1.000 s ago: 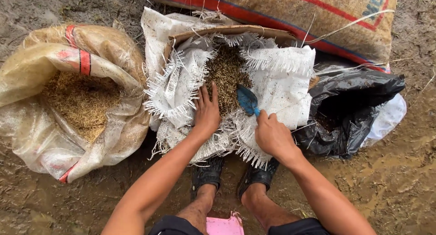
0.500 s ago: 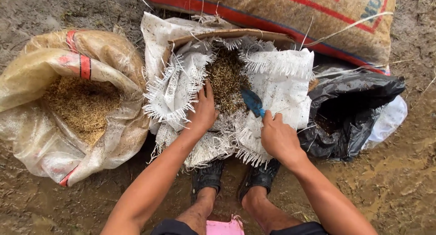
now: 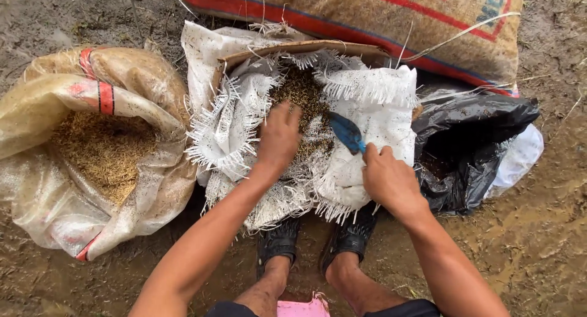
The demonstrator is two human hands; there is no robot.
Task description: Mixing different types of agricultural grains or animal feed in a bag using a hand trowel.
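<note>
The right hand [image 3: 388, 181] has its grip closed around a small blue scoop [image 3: 346, 132], blade over the brown husk mix [image 3: 299, 92] inside the frayed white woven sack [image 3: 379, 118]. The left hand [image 3: 278, 136] lies open, fingers spread on that mix.

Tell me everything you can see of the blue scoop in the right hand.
The blue scoop is small, dark blue and looks like plastic, with specks of grain stuck to it. Its pointed blade angles up and left from the right hand, which grips the handle end, so the handle is mostly hidden. The blade lies over the opening of the frayed white sack, at the edge of the brown grain inside. The left hand rests on the grain beside it, not touching the scoop.
</note>
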